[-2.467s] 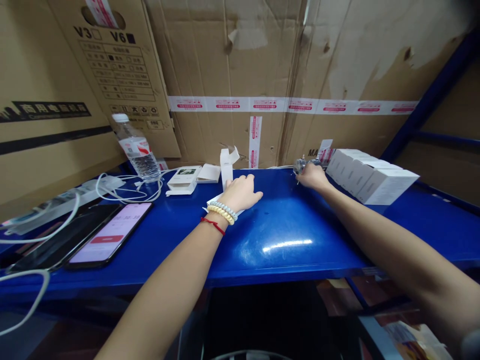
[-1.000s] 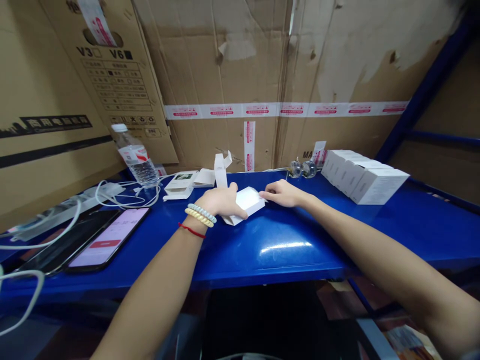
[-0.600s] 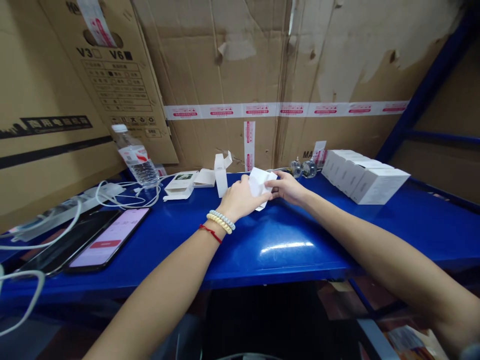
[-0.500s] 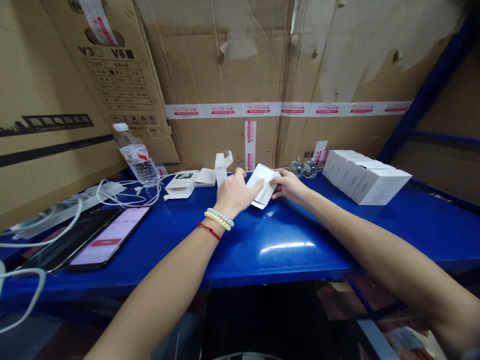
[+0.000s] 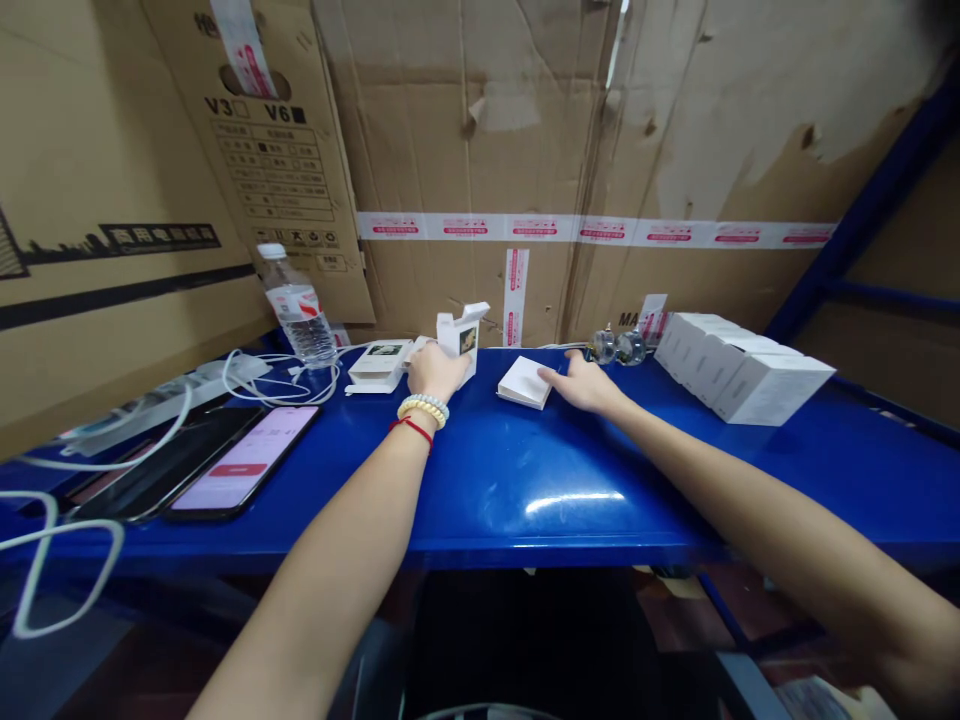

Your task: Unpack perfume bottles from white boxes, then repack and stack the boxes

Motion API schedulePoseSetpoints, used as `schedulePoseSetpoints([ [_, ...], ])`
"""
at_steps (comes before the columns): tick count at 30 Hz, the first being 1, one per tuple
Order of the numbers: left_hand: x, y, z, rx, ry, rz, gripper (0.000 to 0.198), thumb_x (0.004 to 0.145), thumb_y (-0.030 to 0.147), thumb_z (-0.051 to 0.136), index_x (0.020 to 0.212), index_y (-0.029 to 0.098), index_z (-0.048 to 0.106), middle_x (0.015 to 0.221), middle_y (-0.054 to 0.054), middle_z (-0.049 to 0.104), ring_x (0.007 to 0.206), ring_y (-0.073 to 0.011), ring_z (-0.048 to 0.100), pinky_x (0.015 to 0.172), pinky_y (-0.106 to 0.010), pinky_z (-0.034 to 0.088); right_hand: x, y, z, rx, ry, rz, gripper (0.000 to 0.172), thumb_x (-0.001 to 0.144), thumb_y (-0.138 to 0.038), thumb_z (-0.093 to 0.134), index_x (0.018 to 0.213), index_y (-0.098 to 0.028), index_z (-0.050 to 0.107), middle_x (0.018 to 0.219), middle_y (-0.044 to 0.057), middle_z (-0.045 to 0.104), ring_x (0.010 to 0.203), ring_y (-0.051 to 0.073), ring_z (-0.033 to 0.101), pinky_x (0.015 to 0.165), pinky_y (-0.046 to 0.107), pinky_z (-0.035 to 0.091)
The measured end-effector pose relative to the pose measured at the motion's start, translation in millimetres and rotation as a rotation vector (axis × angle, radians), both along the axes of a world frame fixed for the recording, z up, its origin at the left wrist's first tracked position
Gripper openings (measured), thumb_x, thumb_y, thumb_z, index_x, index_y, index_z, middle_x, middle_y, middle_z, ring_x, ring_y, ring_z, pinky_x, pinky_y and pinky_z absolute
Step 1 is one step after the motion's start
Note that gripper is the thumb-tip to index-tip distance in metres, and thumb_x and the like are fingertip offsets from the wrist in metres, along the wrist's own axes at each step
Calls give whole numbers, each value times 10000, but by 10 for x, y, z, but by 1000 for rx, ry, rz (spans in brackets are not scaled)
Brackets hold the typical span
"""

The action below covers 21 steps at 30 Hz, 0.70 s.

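Grip status, left hand [image 5: 437,370]: the fingers were closed around the lower part of an upright white carton [image 5: 452,335], with the thumb at its right side. Grip status, right hand [image 5: 589,385]: the thumb touched the right edge of a flat white carton [image 5: 523,385] and the index finger was extended away from it; whether the remaining, tucked fingers bore any grasp could not be determined from this view.

At the far left of the blue table [image 5: 480,490], a translucent casing [image 5: 161,400] lay behind a dark phone [image 5: 172,455]. A lit phone [image 5: 247,460] lay just to the right of the dark one, its screen facing up. Behind the phones, a clear bottle [image 5: 300,305] with a white cap stood near the rear edge. To its right, an open white carton [image 5: 379,367] lay near the left hand, a dark picture on its upper face. Two coiled bands [image 5: 424,408] and a red cord [image 5: 416,430] encircled the left wrist.

The upright carton had its top flap raised. The flat carton rested on the table between the two hands. Behind the right hand, two clear round objects [image 5: 615,347] were positioned side by side. At the right, a row of white cartons [image 5: 776,390] stood closely packed.
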State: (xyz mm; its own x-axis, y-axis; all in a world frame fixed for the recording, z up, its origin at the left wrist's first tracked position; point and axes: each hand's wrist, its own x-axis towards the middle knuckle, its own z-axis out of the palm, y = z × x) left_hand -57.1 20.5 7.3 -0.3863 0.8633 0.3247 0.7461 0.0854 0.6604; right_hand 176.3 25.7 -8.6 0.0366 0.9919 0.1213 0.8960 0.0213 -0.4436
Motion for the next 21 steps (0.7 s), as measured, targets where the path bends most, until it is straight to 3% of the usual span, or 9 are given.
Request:
schedulePoseSetpoints([
  [3, -174, 34, 142, 199, -119, 104, 322, 703, 410, 636, 901, 156, 646, 1032, -166, 710, 1035, -327, 647, 891, -404, 496, -207, 37, -56, -26, -89, 103, 592, 835, -350, 555, 1358, -95, 439, 1209, 228, 644, 1103, 350, 637, 901, 414, 488],
  [5, -341, 71, 222, 321, -298, 128, 324, 733, 419, 602, 914, 154, 642, 1031, -141, 714, 1028, -292, 651, 891, -375, 509, -353, 120, -72, 7, -37, 151, 497, 796, -221, 555, 1276, -96, 516, 1182, 223, 654, 1092, 340, 635, 902, 399, 487],
  [9, -669, 140, 292, 551, -821, 44, 431, 842, 382, 436, 1174, 134, 556, 1163, -129, 674, 1015, -228, 673, 788, -332, 561, -705, 395, -24, 116, 115, 190, 406, 789, -159, 522, 1190, -117, 575, 1179, 189, 659, 1114, 297, 615, 939, 362, 478],
  [11, -775, 148, 298, 603, -966, 70, 480, 868, 375, 369, 1267, 140, 494, 1222, -132, 643, 1021, -226, 677, 730, -331, 572, -924, 556, 18, 154, 167, 187, 391, 809, -158, 488, 1191, -130, 569, 1158, 163, 666, 1098, 276, 619, 936, 361, 483],
  [16, -843, 140, 286, 542, -963, 105, 532, 892, 408, 317, 1319, 120, 447, 1292, -153, 598, 1090, -233, 657, 714, -316, 574, -1359, 899, 112, 217, 300, 195, 328, 835, -179, 448, 1133, -160, 585, 1067, 114, 684, 1034, 247, 630, 914, 362, 490],
  [21, -858, 224, 202, 518, -960, 101, 518, 881, 410, 381, 1290, 111, 487, 1259, -149, 622, 1078, -240, 657, 762, -333, 574, -1397, 1118, 127, 183, 518, 232, 326, 834, -174, 414, 1122, -108, 552, 1220, 173, 614, 1104, 249, 570, 965, 375, 432],
])
